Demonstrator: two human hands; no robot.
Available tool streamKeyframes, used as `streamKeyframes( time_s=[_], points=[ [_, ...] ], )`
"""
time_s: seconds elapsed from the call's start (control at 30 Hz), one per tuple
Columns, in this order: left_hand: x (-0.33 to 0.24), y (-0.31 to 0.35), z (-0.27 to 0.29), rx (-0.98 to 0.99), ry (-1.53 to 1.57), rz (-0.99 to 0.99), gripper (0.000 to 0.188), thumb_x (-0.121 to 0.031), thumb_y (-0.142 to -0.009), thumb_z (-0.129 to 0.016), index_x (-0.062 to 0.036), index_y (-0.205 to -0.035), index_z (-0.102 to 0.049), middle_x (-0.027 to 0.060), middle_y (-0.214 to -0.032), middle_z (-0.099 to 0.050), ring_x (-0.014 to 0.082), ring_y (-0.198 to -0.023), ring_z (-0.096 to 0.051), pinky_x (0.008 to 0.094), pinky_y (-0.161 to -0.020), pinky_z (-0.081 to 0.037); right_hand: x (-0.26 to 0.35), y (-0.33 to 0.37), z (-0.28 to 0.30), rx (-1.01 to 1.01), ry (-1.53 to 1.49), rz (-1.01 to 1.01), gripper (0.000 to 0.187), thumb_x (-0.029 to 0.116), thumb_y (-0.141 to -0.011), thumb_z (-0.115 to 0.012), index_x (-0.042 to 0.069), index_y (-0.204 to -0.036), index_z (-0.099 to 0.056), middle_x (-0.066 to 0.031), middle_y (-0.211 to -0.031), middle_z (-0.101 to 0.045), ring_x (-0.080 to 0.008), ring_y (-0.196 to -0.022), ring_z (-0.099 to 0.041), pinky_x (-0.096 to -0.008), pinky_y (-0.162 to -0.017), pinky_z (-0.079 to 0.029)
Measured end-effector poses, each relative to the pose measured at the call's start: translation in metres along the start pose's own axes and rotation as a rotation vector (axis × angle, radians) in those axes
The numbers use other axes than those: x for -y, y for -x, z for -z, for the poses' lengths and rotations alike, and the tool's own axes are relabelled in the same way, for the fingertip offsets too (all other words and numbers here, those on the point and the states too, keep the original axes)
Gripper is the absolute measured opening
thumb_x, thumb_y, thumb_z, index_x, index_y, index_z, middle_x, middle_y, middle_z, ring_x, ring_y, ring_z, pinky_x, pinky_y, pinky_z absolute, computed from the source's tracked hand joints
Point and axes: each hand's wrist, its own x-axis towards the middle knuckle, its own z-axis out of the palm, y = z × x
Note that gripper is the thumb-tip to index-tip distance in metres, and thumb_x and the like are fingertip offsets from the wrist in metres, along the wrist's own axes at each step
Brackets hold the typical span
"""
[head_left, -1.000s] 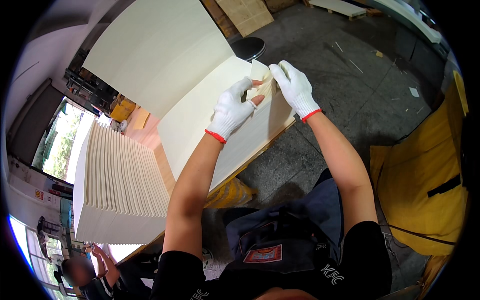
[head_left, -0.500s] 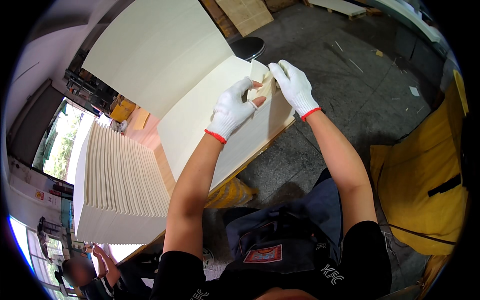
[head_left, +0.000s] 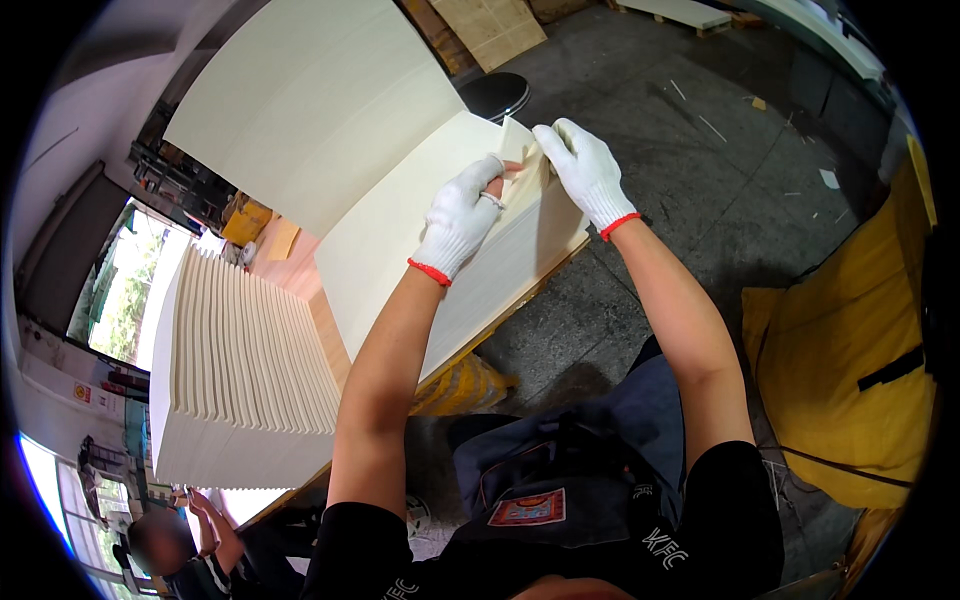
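The work area is a workshop with a grey concrete floor (head_left: 700,150) and a wooden table (head_left: 325,335) carrying paper stock. A stack of large cream paper sheets (head_left: 400,240) lies on the table's right part, its near corner at the table edge. The left hand (head_left: 462,215), in a white knit glove with a red cuff, rests on top of the stack and pinches the corner of the top sheets between thumb and fingers. The right hand (head_left: 585,170), gloved likewise, grips the same raised corner (head_left: 520,150) from the other side. A fanned stack of cream sheets (head_left: 240,370) stands to the left. A yellow fabric bag (head_left: 850,360) lies on the floor to the right.
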Motion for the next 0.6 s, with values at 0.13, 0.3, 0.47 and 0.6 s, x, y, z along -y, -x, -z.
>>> streamKeyframes(
  time_s=[0.13, 0.3, 0.47, 0.6],
  points=[
    [-0.002, 0.003, 0.000, 0.008, -0.107, -0.033, 0.034, -0.025, -0.092, -0.071, -0.0090, -0.122, -0.068, 0.0142, -0.103, -0.069, 0.0212, -0.097, -0.063, 0.0349, -0.089, -0.050, 0.001, 0.001, -0.002, 0.000, -0.002, -0.020, 0.053, 0.054, -0.098, -0.049, 0.004, -0.083, -0.058, -0.0202, -0.078, -0.062, -0.0387, -0.076, -0.062, -0.0446, -0.070, -0.046],
    [-0.010, 0.003, 0.001, 0.024, -0.119, 0.002, 0.031, -0.022, -0.094, -0.068, -0.0095, -0.123, -0.067, 0.0138, -0.103, -0.069, 0.0209, -0.097, -0.063, 0.0343, -0.088, -0.050, 0.002, 0.002, 0.001, -0.004, -0.019, -0.023, 0.053, 0.054, -0.098, -0.050, 0.004, -0.083, -0.058, -0.0206, -0.078, -0.062, -0.0400, -0.078, -0.062, -0.0454, -0.071, -0.046],
    [-0.009, 0.004, -0.003, -0.055, 0.062, 0.017, 0.027, -0.016, -0.099, -0.058, -0.0101, -0.124, -0.067, 0.0120, -0.101, -0.068, 0.0195, -0.092, -0.061, 0.0310, -0.084, -0.048, 0.002, 0.000, 0.003, 0.046, 0.034, -0.027, 0.053, 0.054, -0.098, -0.050, 0.004, -0.083, -0.057, -0.0207, -0.080, -0.063, -0.0405, -0.079, -0.063, -0.0458, -0.071, -0.047],
    [-0.004, 0.002, 0.000, 0.016, -0.054, -0.030, 0.027, -0.016, -0.098, -0.063, -0.0100, -0.124, -0.067, 0.0120, -0.104, -0.069, 0.0190, -0.090, -0.063, 0.0317, -0.083, -0.050, 0.000, 0.000, -0.001, 0.000, 0.006, -0.020, 0.053, 0.054, -0.098, -0.050, 0.004, -0.084, -0.057, -0.0208, -0.081, -0.064, -0.0401, -0.080, -0.064, -0.0460, -0.071, -0.047]
  ],
)
